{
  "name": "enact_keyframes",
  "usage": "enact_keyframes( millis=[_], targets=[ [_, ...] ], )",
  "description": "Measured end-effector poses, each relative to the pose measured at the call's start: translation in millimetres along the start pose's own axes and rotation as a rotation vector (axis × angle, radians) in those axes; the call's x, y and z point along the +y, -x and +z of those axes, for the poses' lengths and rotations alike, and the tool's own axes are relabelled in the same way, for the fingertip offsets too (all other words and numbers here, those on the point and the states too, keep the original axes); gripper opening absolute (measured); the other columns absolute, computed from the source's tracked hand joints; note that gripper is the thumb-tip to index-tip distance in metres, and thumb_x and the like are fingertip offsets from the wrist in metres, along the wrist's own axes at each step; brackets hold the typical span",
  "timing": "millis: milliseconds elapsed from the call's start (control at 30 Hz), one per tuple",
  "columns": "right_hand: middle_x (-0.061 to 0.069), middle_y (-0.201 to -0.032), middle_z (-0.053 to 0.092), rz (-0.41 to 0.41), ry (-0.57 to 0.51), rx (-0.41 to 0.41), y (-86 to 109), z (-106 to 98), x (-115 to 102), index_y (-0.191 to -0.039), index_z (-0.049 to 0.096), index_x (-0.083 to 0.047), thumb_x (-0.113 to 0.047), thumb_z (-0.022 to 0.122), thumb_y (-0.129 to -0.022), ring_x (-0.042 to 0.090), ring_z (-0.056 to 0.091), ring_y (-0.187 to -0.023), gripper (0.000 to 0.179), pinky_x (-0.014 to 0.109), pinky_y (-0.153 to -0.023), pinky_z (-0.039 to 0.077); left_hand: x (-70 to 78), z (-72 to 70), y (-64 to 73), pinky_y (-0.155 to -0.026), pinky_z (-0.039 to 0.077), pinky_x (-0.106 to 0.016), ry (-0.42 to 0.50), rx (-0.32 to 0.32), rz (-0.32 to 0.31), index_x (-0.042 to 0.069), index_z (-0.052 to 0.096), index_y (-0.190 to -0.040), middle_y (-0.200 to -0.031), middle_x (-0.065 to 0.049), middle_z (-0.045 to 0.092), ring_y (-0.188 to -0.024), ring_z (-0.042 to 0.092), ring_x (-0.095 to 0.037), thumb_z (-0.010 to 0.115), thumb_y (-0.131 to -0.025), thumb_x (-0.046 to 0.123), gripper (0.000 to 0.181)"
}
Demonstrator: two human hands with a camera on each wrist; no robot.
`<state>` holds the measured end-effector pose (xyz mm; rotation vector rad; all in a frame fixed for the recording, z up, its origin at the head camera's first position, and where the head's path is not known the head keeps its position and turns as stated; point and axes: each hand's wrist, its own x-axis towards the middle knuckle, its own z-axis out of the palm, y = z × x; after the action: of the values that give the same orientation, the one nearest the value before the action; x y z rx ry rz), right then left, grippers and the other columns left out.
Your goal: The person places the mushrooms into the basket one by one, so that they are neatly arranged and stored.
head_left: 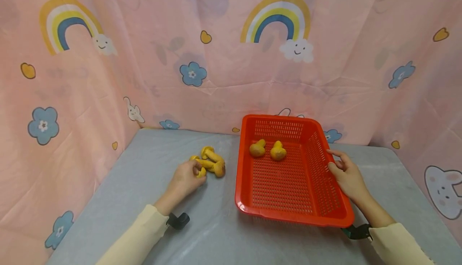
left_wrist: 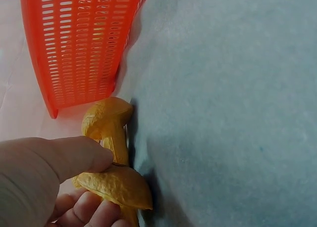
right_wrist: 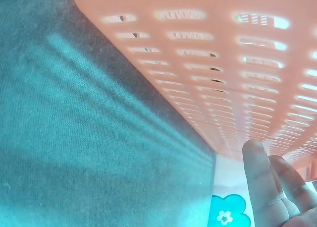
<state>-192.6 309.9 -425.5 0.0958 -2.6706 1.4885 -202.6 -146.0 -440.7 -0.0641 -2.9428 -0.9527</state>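
My left hand [head_left: 185, 179] pinches a yellow mushroom [left_wrist: 116, 185] by its cap, between thumb and fingers, low over the table. Right beside it lie more yellow mushrooms [head_left: 215, 158], some overlapping one another. At the right, my right hand [head_left: 348, 179] holds the side rim of a red plastic basket [head_left: 292, 218], thumb at the rim and fingers [right_wrist: 262, 180] along the slotted outer wall. Inside the basket, toward its far end, sit two mushrooms [head_left: 278, 151] with brownish-yellow caps.
A grey-blue cloth [head_left: 213, 225] covers the table. Behind it and at both sides hangs a pink curtain [head_left: 223, 60] printed with rainbows and flowers, close to the basket's far edge. Dark straps [head_left: 178, 220] show at both wrists.
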Motion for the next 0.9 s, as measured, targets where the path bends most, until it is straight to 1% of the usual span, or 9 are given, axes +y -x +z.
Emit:
enact_keyframes(
  millis=[233,400,600,900],
  targets=[
    [0.036,-0.117,0.056,0.002,-0.002,0.002,-0.7,0.2,1.0,-0.147,0.029,-0.004,-0.021,0.039,-0.103,0.012,0.069,-0.069,0.049,0.029,-0.057,0.057,0.8,-1.0,1.0,-0.063,0.043,-0.027,0.009,0.009,0.014,0.004,0.065,-0.098,-0.075,-0.001,0.058,-0.068,0.051,-0.013,0.079,-0.074,0.015,0.030],
    [0.035,-0.116,0.056,0.005,0.001,0.003,0.8,0.8,-1.4,-0.147,0.030,-0.004,-0.024,0.040,-0.103,0.011,0.069,-0.068,0.049,0.030,-0.057,0.057,1.8,-5.1,2.6,-0.060,0.043,-0.026,0.002,-0.004,0.009,0.004,0.065,-0.096,-0.073,-0.001,0.057,-0.066,0.051,-0.013,0.076,-0.073,0.015,0.028],
    [0.036,-0.116,0.056,0.003,-0.010,0.003,1.1,0.1,-2.5,-0.147,0.030,-0.004,-0.024,0.040,-0.103,0.010,0.068,-0.068,0.050,0.030,-0.057,0.057,2.0,-9.8,4.6,-0.060,0.043,-0.026,-0.018,-0.013,-0.002,0.004,0.067,-0.100,-0.075,-0.001,0.058,-0.067,0.051,-0.014,0.074,-0.073,0.016,0.031],
    [0.036,-0.118,0.055,0.009,-0.001,-0.001,1.3,-0.3,-3.2,-0.147,0.030,-0.004,-0.025,0.039,-0.103,0.010,0.068,-0.069,0.050,0.030,-0.057,0.057,-0.4,-16.2,10.9,-0.063,0.045,-0.027,0.002,0.014,0.011,0.003,0.069,-0.102,-0.081,-0.004,0.059,-0.069,0.051,-0.014,0.076,-0.073,0.017,0.033]
  ],
)
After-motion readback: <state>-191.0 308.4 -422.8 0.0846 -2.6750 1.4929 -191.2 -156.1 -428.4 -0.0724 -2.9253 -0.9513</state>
